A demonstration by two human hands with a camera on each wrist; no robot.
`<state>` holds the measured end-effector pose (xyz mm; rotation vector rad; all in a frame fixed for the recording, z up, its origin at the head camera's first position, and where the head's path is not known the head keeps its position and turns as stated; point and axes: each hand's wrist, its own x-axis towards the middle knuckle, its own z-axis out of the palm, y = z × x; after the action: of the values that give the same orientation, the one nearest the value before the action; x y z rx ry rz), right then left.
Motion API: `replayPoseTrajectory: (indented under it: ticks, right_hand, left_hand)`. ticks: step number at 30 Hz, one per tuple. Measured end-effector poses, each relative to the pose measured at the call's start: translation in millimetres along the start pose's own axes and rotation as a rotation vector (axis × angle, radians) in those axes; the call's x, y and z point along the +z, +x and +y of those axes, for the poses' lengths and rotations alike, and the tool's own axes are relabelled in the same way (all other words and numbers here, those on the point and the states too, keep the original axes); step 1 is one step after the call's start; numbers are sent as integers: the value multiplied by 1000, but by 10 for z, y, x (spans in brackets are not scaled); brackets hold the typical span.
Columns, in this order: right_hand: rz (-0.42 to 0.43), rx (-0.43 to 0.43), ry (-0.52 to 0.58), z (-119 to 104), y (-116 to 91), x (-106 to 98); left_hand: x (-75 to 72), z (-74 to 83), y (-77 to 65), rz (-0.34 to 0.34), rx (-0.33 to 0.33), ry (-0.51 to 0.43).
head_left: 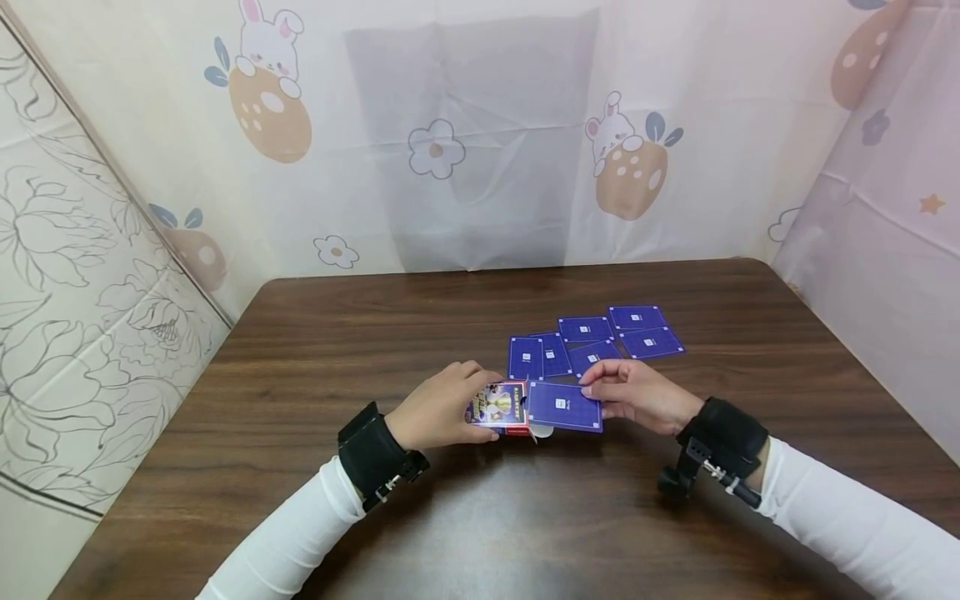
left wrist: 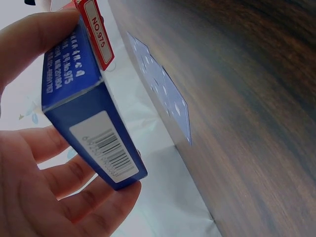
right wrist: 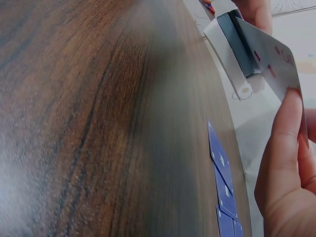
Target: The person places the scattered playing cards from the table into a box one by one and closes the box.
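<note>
My left hand (head_left: 444, 406) grips a small playing card box (left wrist: 106, 133), blue with a barcode on its end and a red strip marked NO.975. The box's mouth faces right, its flap open, and a stack of cards (right wrist: 236, 45) shows inside. Between thumb and fingers, my right hand (head_left: 637, 395) pinches one playing card (head_left: 562, 407) by its right end. That card's blue back faces up in the head view, its left end at the box mouth. From the right wrist, its white face (right wrist: 271, 57) with red marks shows.
Several blue-backed cards (head_left: 585, 328) lie face down on the brown wooden table (head_left: 360, 333), just beyond my hands and to the right, some overlapping. A patterned cloth (head_left: 495, 208) hangs behind the table's far edge.
</note>
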<state>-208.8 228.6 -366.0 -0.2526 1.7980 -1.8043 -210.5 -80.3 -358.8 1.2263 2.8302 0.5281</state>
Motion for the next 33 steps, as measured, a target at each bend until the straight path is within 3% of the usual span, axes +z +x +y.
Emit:
replayPoseTrajectory:
  ticks: [23, 33]
  right_hand:
    - [18, -2, -82, 37, 174, 227]
    - [33, 8, -57, 26, 234, 372]
  left_hand:
    - [3, 50, 28, -16, 16, -17]
    - [39, 66, 27, 2, 47, -24]
